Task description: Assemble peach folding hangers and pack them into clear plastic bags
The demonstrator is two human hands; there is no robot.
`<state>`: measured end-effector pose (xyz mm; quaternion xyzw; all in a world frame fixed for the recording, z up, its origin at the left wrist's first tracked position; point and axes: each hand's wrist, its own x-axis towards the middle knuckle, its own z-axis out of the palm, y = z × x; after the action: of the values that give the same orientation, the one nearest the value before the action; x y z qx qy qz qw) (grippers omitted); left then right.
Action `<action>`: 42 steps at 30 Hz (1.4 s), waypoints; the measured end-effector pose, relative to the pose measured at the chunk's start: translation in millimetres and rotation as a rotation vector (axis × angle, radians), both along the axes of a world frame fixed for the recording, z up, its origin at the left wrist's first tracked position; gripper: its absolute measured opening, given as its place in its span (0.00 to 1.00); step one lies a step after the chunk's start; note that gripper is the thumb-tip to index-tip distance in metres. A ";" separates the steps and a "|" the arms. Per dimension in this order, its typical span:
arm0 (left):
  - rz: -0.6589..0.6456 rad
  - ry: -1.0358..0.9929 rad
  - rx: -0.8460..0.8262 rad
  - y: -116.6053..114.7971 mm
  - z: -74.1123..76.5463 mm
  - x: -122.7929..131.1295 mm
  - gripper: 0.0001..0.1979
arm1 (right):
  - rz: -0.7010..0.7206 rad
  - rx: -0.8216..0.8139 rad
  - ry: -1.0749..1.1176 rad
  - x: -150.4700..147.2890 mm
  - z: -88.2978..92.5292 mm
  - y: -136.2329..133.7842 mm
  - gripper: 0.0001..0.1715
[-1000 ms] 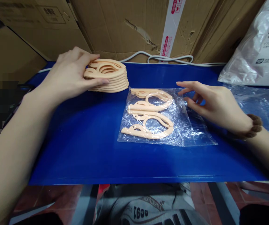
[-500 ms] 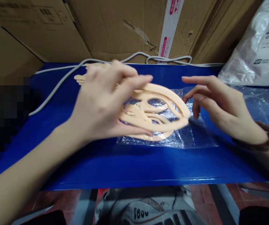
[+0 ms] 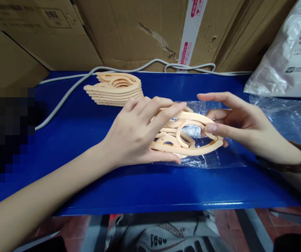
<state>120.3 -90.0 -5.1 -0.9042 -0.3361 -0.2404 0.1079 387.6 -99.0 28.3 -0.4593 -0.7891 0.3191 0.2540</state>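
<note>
A peach plastic folding hanger (image 3: 199, 150), folded into an oval with curved openings, is held low over a clear plastic bag (image 3: 218, 159). My left hand (image 3: 137, 131) spans its left part, thumb along the near edge and fingers over the far edge. At the hanger's right end my right hand (image 3: 244, 122) pinches it between thumb and fingers, the index finger stretched out above. Other peach pieces show beneath it on the bag, partly hidden. Behind my left hand, several like hangers stand in a neat stack (image 3: 116, 89).
A blue table (image 3: 150, 190) carries everything. Along its back runs a grey cable (image 3: 87, 73) in front of cardboard boxes (image 3: 129, 35). A white plastic parcel (image 3: 286, 56) stands at the back right, with more clear film (image 3: 292, 113) before it.
My left hand has moved right and nearer with the hanger, uncovering the stack behind. My right hand has closed on the hanger's right end.
</note>
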 end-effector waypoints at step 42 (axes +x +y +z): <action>-0.110 -0.121 -0.017 -2.4 2.6 7.6 0.40 | 0.180 0.790 -0.415 -11.9 -6.1 -9.6 0.37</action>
<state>127.9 -92.5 -2.5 -0.9061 -0.2939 -0.2972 0.0662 375.7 -108.6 22.2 -0.3108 -0.9214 -0.0844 0.2177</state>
